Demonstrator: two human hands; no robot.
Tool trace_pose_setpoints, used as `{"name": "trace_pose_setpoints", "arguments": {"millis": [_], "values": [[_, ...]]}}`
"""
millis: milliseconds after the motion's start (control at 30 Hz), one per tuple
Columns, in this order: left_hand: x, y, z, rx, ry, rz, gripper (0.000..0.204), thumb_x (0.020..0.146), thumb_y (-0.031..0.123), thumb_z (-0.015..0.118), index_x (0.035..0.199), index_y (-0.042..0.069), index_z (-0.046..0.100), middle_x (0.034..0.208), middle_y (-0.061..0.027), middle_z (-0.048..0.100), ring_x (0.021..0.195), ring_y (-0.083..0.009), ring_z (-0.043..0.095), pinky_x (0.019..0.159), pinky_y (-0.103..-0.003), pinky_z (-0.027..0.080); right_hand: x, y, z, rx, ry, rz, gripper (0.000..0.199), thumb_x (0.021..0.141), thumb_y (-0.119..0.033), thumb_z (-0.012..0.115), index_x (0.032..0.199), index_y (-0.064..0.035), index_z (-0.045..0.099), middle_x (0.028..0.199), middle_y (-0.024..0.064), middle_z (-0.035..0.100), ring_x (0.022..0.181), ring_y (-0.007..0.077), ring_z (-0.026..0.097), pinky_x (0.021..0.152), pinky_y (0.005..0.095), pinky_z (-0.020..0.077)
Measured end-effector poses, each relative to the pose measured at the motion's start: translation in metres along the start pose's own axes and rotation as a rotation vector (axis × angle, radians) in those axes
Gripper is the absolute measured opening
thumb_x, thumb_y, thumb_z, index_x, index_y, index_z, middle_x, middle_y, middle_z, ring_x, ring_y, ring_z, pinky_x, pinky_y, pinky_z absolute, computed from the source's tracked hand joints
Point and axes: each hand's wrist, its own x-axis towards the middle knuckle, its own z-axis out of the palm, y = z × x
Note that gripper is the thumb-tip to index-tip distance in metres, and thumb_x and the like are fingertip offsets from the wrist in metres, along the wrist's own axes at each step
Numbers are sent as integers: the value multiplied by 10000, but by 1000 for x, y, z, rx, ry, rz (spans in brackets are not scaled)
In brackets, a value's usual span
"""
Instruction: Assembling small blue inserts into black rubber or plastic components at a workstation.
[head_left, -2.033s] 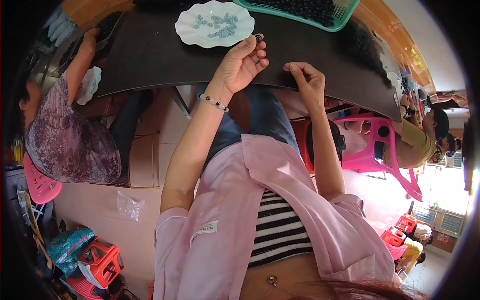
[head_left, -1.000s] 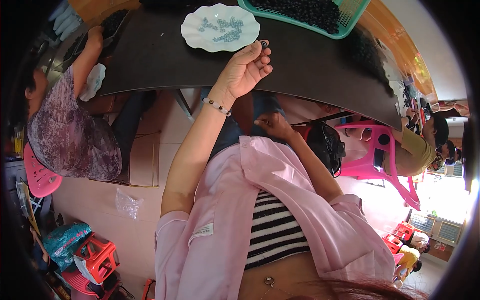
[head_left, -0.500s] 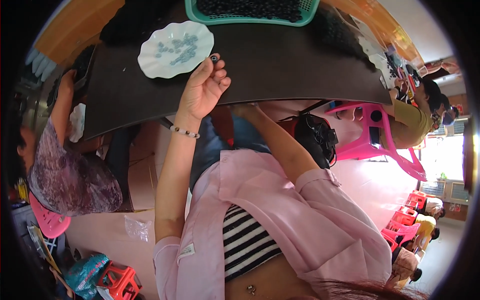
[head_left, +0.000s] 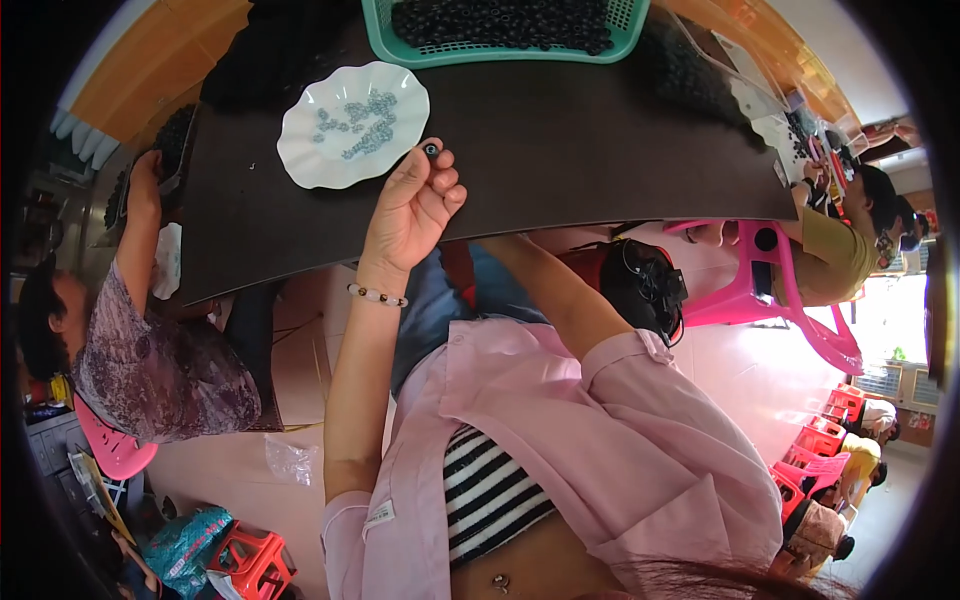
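Note:
My left hand point(head_left: 415, 208) is raised at the table's near edge, palm up, its wrist wearing a beaded bracelet. Between thumb and forefinger it pinches a small round black piece point(head_left: 431, 150) with a pale centre; the other fingers curl in. Just beyond lies a white wavy-rimmed plate point(head_left: 300, 162) bearing many small, clear bluish pieces point(head_left: 372, 125). My right forearm point(head_left: 560, 290) reaches over my lap, and my right hand point(head_left: 497, 243) is mostly hidden under the table edge, its fingers out of sight.
A green basket point(head_left: 500, 58) full of small black pieces stands at the far side of the dark table point(head_left: 600, 150). At the left a person in a patterned top point(head_left: 165, 370) works. To the right are a black bag point(head_left: 640, 290), a pink chair point(head_left: 750, 275) and another person point(head_left: 835, 250).
The whole view has shifted slightly, so the table, plate and basket sit lower in the picture. My left hand still pinches the black piece; my right hand stays under the table edge.

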Motion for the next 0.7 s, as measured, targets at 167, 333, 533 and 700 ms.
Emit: {"name": "trace_pose_setpoints", "arguments": {"millis": [167, 333, 533, 700], "values": [[3, -2, 6, 20, 1, -19, 224, 955, 231, 538, 1088, 51, 541, 938, -22, 507, 787, -112, 462, 720, -269, 413, 6, 10, -4, -34, 7, -47, 506, 858, -391, 534, 1261, -85, 520, 1222, 161, 549, 1165, 319, 503, 956, 504, 385], [3, -5, 1, -5, 3, -15, 213, 924, 209, 599, 1077, 62, 580, 934, -26, 568, 760, -93, 521, 726, -265, 463, -4, 35, -3, -70, 10, -103, 514, 857, -383, 533, 1275, -85, 510, 1249, 161, 532, 1189, 320, 483, 974, 509, 364], [2, -3, 1, 12, 8, -15, 203, 936, 222, 577, 1060, 62, 556, 929, -22, 536, 764, -100, 492, 724, -263, 440, -7, 37, -3, -96, 21, -119, 524, 855, -374, 533, 1292, -85, 498, 1282, 161, 511, 1218, 322, 459, 996, 515, 338], [4, -2, -1, 8, 7, -17, 197, 949, 222, 551, 1053, 55, 535, 923, -22, 511, 777, -111, 463, 720, -263, 418, 8, 22, -5, -129, 24, -117, 534, 854, -366, 533, 1306, -85, 487, 1309, 162, 494, 1241, 323, 439, 1014, 519, 318]]}}
